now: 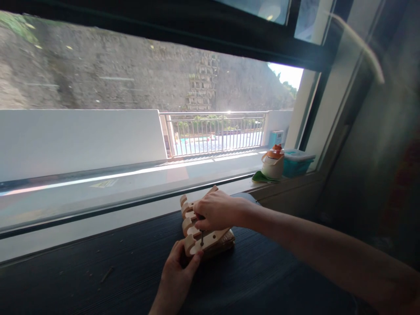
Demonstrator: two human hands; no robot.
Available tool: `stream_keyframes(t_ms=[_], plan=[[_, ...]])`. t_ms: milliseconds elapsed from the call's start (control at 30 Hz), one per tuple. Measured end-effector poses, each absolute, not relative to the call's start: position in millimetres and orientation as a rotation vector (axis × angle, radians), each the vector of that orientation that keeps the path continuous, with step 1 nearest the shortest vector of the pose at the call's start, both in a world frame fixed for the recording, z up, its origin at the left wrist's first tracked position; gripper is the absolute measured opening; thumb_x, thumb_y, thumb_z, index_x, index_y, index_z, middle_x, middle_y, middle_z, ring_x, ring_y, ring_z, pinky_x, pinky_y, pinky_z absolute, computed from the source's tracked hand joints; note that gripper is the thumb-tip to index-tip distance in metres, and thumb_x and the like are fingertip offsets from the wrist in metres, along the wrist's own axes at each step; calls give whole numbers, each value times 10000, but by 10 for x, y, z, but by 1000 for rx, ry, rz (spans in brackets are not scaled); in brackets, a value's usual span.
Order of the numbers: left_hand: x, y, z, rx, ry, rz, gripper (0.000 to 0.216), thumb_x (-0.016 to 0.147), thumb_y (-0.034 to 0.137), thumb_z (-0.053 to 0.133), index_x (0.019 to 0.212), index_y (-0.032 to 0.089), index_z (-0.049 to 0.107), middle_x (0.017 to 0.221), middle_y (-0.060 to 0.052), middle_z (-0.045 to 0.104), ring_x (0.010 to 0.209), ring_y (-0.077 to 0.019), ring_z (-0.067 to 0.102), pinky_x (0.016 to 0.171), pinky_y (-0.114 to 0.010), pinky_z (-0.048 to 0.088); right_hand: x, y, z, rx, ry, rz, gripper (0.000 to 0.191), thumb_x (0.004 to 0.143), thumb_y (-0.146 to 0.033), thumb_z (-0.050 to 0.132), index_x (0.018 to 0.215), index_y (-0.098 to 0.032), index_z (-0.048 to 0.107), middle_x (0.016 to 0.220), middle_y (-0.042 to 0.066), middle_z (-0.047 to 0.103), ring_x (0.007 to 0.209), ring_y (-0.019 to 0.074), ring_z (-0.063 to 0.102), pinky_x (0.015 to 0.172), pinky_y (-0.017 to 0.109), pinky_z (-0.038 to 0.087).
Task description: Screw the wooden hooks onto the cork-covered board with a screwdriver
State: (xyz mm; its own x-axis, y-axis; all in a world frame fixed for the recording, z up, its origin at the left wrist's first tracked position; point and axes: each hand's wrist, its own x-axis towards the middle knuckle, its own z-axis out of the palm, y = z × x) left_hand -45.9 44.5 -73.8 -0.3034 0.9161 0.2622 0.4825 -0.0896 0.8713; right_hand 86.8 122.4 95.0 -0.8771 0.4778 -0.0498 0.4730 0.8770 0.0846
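Note:
A pale wooden rack [208,240] with rounded, hook-shaped cutouts stands on the dark table, below the window. My left hand [177,271] grips the near wooden piece, thumb on its front and fingers at its left edge. Above it my right hand [215,210] is closed around the dark handle of a screwdriver [202,237]. The thin shaft points down, its tip at a hole in the near piece. Whether a screw sits there I cannot tell. A second dark hole shows to the right. My right hand and forearm hide part of the rack.
On the sill at the right stand a cream bottle [273,164] with an orange lid, a green leaf-shaped item [260,177] and a teal box [297,164]. A small sliver [106,274] lies on the dark tabletop [65,280]. The window glass rises behind the table.

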Motion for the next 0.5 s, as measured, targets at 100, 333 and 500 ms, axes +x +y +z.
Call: stream_keyframes(t_ms=[100,333,500], plan=[[-460,438,-729,1522,1742,1391,318,700,454,601,897,205,622,834,-13,698,809,-203,646,739,-296,497,848,1152,1065,676,2928,147,258,788,-343,563,983,-211,668,915,77,688,866,241,627,688,322,428],[-507,454,-770,1520,1700,1307,319,738,457,583,934,207,605,865,-5,696,834,-192,636,732,-275,488,755,1108,1061,457,2870,223,187,788,-242,575,930,-178,680,978,85,675,879,237,614,649,306,418],[-520,469,-771,1530,1663,1280,315,748,442,581,947,200,604,881,-11,691,847,-196,631,742,-283,483,791,1206,904,572,2983,86,190,809,-246,525,894,-141,659,960,95,677,864,224,623,617,279,394]])
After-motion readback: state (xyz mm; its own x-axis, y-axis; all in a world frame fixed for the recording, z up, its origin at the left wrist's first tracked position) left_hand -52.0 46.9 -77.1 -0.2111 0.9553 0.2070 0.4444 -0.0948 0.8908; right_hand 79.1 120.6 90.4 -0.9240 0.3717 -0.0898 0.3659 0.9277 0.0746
